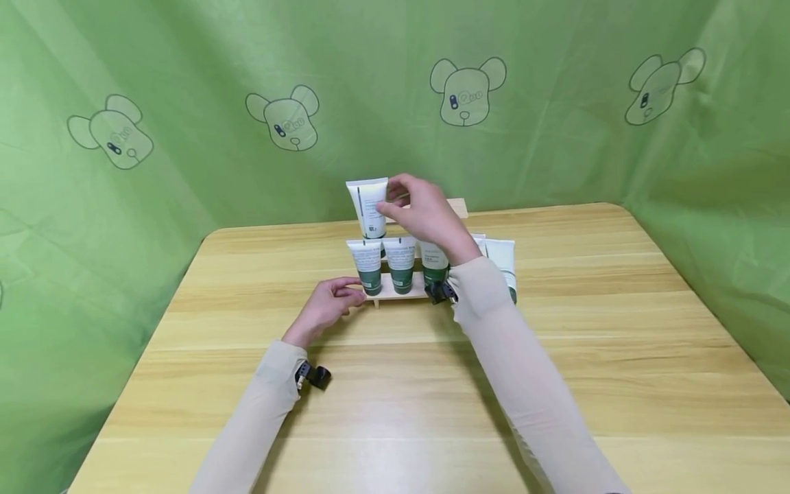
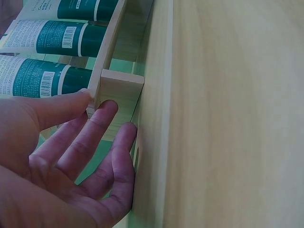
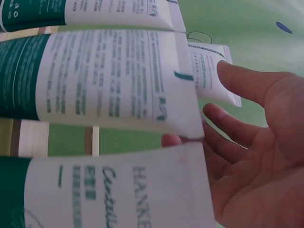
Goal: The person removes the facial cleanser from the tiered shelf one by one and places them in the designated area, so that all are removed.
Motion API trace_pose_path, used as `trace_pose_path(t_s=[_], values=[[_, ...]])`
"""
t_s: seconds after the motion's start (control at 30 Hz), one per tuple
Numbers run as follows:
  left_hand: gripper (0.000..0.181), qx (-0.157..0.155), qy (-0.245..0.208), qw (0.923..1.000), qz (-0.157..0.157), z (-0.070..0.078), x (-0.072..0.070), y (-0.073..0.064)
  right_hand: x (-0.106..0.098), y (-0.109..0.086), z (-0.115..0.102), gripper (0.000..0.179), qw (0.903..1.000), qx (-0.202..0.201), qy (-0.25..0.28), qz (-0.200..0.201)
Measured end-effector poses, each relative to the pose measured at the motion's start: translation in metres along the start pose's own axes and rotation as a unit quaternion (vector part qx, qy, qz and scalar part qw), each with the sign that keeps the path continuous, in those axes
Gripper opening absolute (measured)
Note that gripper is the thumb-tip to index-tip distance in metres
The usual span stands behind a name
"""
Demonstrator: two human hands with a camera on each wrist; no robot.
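A white squeeze tube stands cap-down on the back, higher tier of a wooden rack, at its left. My right hand pinches its right edge, thumb in front and fingertips partly hidden behind. My left hand holds the rack's front left end; in the left wrist view, the thumb lies at the board's edge with fingers below. Green-and-white tubes stand along the front tier, including the left one, its neighbour and a third. My right wrist partly hides those further right.
At the rack's right end is another white tube. Bare wood of the back board shows beyond my right hand. The rack stands on a wood-grain table, with a green curtain behind it.
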State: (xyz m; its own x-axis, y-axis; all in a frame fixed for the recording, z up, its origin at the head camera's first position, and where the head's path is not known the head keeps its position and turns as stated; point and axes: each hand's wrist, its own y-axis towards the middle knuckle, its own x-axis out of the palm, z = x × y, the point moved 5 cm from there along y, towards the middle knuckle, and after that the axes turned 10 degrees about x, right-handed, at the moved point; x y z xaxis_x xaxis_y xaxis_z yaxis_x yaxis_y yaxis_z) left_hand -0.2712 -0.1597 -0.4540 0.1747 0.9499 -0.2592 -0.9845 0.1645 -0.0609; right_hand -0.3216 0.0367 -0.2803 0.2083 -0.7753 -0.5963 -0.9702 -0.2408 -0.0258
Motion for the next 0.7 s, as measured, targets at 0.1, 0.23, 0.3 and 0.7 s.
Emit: trace_pose_path(t_s=[0.1,0.23,0.3,0.7], values=[[0.04,0.003,0.001,1.0,0.001,0.0006,-0.0005,0.0003,0.0032,0.0017,-0.0025,0.042,1.0,-0.002,-0.009,0.001],[0.041,0.003,0.001,1.0,0.003,0.0009,-0.0007,0.0002,0.006,0.0035,-0.0048,0.035,0.9998,0.002,-0.017,0.003],[0.041,0.001,0.001,1.0,0.004,0.001,-0.0006,0.0,0.0066,0.0043,-0.0057,0.032,0.9998,0.002,-0.019,0.005],[0.042,-0.003,0.004,1.0,0.003,0.0006,-0.0006,-0.0001,0.0048,0.004,-0.0058,0.025,0.9994,0.004,-0.028,0.021]])
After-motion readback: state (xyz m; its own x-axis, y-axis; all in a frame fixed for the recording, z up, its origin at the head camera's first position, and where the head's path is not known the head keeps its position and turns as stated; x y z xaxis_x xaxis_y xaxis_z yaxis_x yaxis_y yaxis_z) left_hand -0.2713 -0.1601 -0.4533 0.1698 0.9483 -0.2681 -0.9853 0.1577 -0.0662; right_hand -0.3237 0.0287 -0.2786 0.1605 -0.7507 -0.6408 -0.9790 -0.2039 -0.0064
